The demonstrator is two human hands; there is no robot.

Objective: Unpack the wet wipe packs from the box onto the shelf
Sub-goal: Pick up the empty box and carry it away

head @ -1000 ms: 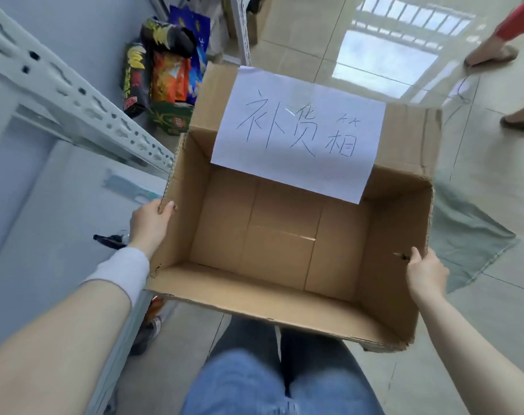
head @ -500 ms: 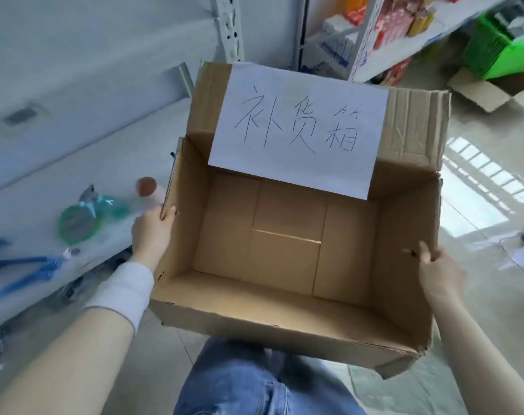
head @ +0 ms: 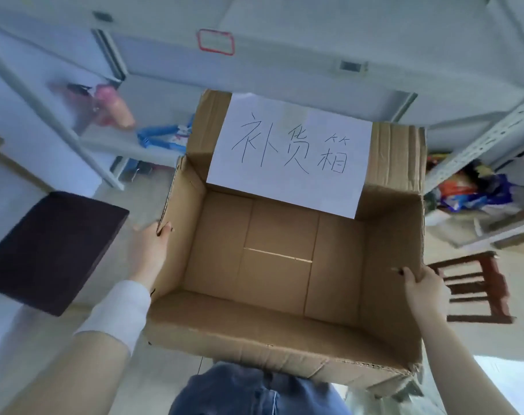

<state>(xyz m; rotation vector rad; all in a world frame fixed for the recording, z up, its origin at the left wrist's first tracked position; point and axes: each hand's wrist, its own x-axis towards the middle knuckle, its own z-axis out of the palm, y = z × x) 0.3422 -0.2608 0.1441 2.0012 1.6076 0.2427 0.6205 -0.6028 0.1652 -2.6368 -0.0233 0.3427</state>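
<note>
I hold an open cardboard box (head: 278,265) in front of me above my legs. Its inside shows only bare cardboard; no wet wipe packs are visible in it. A white sheet of paper (head: 287,154) with handwritten characters is stuck on the far flap. My left hand (head: 151,247) grips the box's left wall at the rim, fingers curled over the edge. My right hand (head: 425,292) grips the right wall the same way. A grey metal shelf unit (head: 171,79) stands just beyond the box.
A dark cushioned stool (head: 48,250) stands at the left. On a lower shelf board lie a pink bottle (head: 114,109) and blue items (head: 162,137). Colourful snack bags (head: 476,190) sit on a shelf at the right, and a red-brown wooden stool (head: 476,289) stands beside my right hand.
The view has swung round with the box still held by both hands; the shelf now stands straight ahead, and the stools have come into sight on both sides.
</note>
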